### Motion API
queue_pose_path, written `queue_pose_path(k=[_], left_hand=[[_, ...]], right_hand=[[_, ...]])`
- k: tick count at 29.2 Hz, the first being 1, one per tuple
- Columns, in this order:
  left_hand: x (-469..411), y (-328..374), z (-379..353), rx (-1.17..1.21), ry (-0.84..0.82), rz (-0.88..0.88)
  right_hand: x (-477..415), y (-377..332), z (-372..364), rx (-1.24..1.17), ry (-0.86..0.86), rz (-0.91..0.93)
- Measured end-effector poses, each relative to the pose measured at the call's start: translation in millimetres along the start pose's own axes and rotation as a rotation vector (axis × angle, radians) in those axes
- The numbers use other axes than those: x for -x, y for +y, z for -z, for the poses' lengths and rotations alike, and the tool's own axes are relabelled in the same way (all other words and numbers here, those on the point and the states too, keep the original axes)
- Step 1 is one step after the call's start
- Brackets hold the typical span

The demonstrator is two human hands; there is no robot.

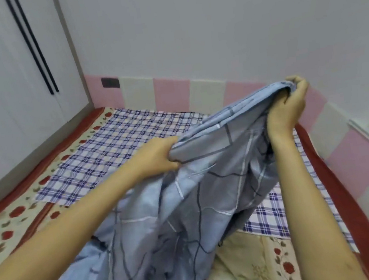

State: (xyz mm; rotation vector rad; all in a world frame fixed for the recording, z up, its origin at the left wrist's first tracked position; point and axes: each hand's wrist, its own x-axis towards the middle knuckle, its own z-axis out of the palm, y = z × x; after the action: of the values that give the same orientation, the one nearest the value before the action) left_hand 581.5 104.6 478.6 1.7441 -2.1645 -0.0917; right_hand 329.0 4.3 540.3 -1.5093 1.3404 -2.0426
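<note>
A large grey-blue cloth (188, 214) with dark and white line checks is lifted above the bed, its lower part bunched in a heap toward me. My left hand (160, 156) grips a fold of it at the middle of the view. Farther back and higher, my right hand (288, 106) grips a gathered edge of the same cloth, so the stretch between both hands runs up to the right.
Under the cloth lies a blue-and-white plaid sheet (102, 157) on a cream bed cover with red flowers (10, 226), edged in red. A white wardrobe (10, 91) stands at the left. Pink and cream wall pads (173, 92) run along the back and right.
</note>
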Motion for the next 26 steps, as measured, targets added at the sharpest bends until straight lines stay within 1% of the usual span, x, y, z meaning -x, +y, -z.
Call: queue_pose_path(k=[1, 2, 4, 7, 8, 9, 10, 11, 12, 14, 15, 16, 17, 18, 19, 20, 21, 22, 23, 24, 25, 26], left_hand=[[2.2, -2.8, -17.3, -0.039, -0.075, 0.038], [4.6, -4.2, -29.6, -0.046, -0.116, 0.084], [9.9, -15.0, -48.3, 0.033, -0.211, 0.231], [26.9, -39.4, -69.2, 0.165, -0.423, 0.328], [31.8, -48.4, -73.5, 0.157, -0.457, 0.372], [31.8, -53.7, -73.5, 0.123, -0.439, 0.400], [25.7, -59.3, -71.4, 0.066, -0.359, 0.391], [16.0, -60.6, -62.2, 0.032, -0.218, 0.392], [7.2, -63.5, -48.2, 0.060, -0.034, 0.396], [-9.4, -69.3, -13.9, 0.276, 0.308, 0.363], [-16.3, -72.3, 2.4, 0.369, 0.395, 0.320], [-23.4, -74.3, 9.5, 0.412, 0.430, 0.279], [-23.7, -70.7, 14.3, 0.420, 0.436, 0.246], [-21.5, -62.6, 11.7, 0.415, 0.393, 0.228], [-19.2, -56.4, 0.6, 0.413, 0.310, 0.231], [-13.5, -52.3, -19.5, 0.410, 0.179, 0.281], [5.4, -45.7, -51.0, 0.396, -0.004, 0.323], [18.7, -41.9, -73.0, 0.355, -0.198, 0.323], [39.0, -41.8, -103.9, 0.304, -0.450, 0.310], [59.5, -40.4, -131.2, 0.226, -0.718, 0.302], [88.9, -41.5, -160.6, 0.131, -0.979, 0.284], [104.5, -44.0, -174.2, 0.021, -1.145, 0.242]], right_hand=[[2.6, -4.0, -3.3, -0.021, 0.018, 0.010], [5.6, -7.0, -5.4, -0.056, 0.043, 0.018], [8.0, -15.3, -5.3, -0.166, 0.109, 0.012], [-4.1, -18.4, 3.2, -0.338, 0.196, 0.004], [-7.3, -17.9, 3.7, -0.360, 0.197, -0.005], [-9.3, -18.7, 5.8, -0.340, 0.185, -0.008], [-10.5, -17.1, 8.8, -0.316, 0.173, -0.026], [-13.1, -14.4, 12.8, -0.302, 0.172, -0.049], [-14.6, -11.5, 16.7, -0.264, 0.173, -0.076], [-21.0, -0.1, 30.3, -0.112, 0.171, -0.132], [-23.4, 5.3, 38.5, -0.058, 0.143, -0.166], [-24.6, 13.6, 49.7, 0.030, 0.113, -0.187], [-22.7, 20.1, 59.6, 0.135, 0.061, -0.193], [-17.6, 33.2, 70.3, 0.315, -0.016, -0.192], [-8.8, 53.4, 76.6, 0.490, -0.114, -0.200], [8.0, 73.9, 81.2, 0.658, -0.268, -0.249], [39.3, 100.4, 91.7, 0.797, -0.471, -0.330], [64.3, 119.4, 95.5, 0.902, -0.677, -0.405], [102.6, 147.0, 107.8, 1.002, -0.920, -0.525], [141.2, 154.0, 119.2, 1.091, -1.132, -0.656], [186.2, 169.6, 136.2, 1.123, -1.299, -0.810], [214.5, 185.7, 153.8, 1.124, -1.344, -0.942]])
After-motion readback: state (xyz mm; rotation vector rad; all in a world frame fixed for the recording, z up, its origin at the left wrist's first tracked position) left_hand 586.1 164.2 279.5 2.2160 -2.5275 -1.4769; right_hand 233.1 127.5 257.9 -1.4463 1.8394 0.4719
